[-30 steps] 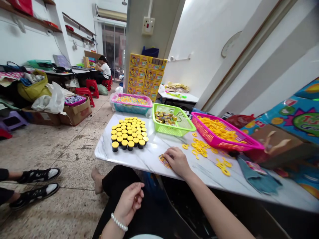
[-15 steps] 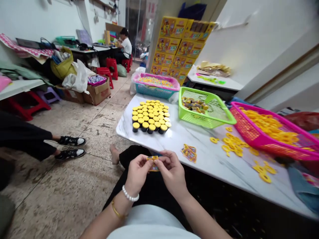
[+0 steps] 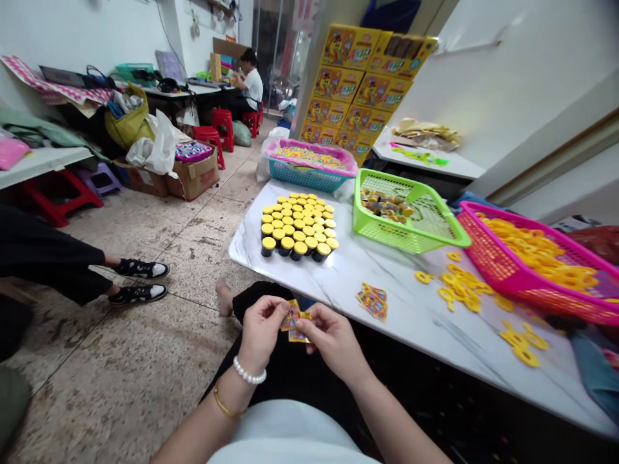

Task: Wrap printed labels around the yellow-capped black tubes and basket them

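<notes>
Over my lap, my left hand (image 3: 265, 328) pinches a small orange printed label (image 3: 291, 314) between thumb and fingers. My right hand (image 3: 329, 333) pinches another printed label (image 3: 300, 334) beside it, and the two overlap partly. A small fanned pile of similar labels (image 3: 373, 301) lies on the table edge to the right of my hands. Beyond my hands, several small dark jars with yellow lids (image 3: 298, 225) stand upright, packed close together on the white marbled table (image 3: 348, 264).
A green basket (image 3: 406, 235) holds dark and yellow pieces; a pink basket (image 3: 503, 274) holds yellow rings. Loose yellow rings (image 3: 461, 287) lie before it. Behind the jars stands a blue basket (image 3: 309, 178) of colourful bits. Yellow boxes (image 3: 355, 84) are stacked behind. A person (image 3: 251, 84) sits far back.
The labels, held together in both hands before, are now drawn partly apart, one in each hand. My right hand has lowered slightly. The camera view has shifted a little left.
</notes>
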### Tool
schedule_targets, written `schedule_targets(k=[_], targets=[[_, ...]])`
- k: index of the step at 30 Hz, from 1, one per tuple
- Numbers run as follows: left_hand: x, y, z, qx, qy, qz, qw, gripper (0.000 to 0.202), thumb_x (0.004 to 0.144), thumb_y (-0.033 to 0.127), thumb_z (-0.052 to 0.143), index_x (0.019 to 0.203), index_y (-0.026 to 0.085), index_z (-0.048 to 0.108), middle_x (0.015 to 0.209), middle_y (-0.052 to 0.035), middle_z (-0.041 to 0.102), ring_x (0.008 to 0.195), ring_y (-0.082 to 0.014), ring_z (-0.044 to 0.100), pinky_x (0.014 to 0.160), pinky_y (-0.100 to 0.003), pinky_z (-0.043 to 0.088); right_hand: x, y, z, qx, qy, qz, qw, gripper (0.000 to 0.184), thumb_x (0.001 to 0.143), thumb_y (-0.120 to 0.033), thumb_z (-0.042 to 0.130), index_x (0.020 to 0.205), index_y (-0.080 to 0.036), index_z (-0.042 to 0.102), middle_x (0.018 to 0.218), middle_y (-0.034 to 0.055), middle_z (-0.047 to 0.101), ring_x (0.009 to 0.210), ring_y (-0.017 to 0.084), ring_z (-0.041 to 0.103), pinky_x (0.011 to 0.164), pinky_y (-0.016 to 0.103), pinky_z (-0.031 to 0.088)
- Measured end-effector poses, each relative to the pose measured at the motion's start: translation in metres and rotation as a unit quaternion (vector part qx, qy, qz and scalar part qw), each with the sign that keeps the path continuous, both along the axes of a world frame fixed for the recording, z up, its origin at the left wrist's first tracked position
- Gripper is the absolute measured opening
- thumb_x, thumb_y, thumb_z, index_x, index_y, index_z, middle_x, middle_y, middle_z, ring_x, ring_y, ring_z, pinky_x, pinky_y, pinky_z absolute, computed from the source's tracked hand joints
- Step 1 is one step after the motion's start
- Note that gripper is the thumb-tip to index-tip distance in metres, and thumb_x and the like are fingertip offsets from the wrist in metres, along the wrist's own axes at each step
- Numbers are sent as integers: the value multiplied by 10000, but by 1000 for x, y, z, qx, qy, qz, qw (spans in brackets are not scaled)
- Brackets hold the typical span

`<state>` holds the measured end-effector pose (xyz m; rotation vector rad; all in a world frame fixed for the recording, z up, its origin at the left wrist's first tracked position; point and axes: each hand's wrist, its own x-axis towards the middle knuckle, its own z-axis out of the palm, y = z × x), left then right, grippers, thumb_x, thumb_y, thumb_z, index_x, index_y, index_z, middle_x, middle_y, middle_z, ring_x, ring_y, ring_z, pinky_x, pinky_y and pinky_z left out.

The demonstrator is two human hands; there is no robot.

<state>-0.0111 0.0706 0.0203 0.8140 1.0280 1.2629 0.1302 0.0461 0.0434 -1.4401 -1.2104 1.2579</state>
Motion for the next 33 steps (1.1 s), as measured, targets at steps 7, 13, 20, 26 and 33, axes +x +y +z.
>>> schedule_targets(k=[7, 13, 20, 26, 33], targets=[[-6, 6, 0, -42, 0, 5, 999, 361, 618, 472, 843, 644, 139, 707, 575, 0, 650, 560, -102, 558, 592, -227, 481, 87, 49, 18, 196, -432, -182, 861, 356, 790, -523, 631, 645, -199, 656, 631, 52, 631, 668, 227, 576, 675, 368, 454], [-4, 0, -2, -39, 61, -22, 997, 322, 681, 446, 802, 663, 134, 729, 621, -30, 681, 602, -127, 585, 608, -241, 484, 69, 38, 18, 300, -470, -200, 806, 394, 860, -494, 597, 1011, -142, 689, 903, 139, 690, 865, 282, 611, 834, 441, 481], [-5, -7, 5, 35, 94, -20, 995, 344, 805, 481, 707, 763, 141, 739, 706, -40, 668, 660, -137, 588, 623, -241, 478, -19, -10, -8, 84, -113, -16, 990, 483, 955, -550, 467, 608, -213, 469, 486, -49, 429, 444, 104, 400, 442, 238, 329], [-7, -14, 24, 63, 80, 72, 992, 424, 846, 572, 634, 765, 160, 688, 582, 15, 527, 540, -100, 463, 521, -212, 386, -12, 6, -13, 148, -91, -135, 976, 499, 926, -540, 545, 569, -201, 468, 527, -50, 368, 507, 99, 324, 481, 246, 300], [-7, -21, 31, 57, 114, 21, 992, 454, 836, 577, 639, 722, 151, 745, 564, -5, 519, 550, -115, 451, 522, -237, 357, -9, 0, -5, 211, -132, -158, 956, 496, 939, -508, 545, 553, -211, 447, 526, -40, 378, 506, 110, 347, 500, 259, 317]])
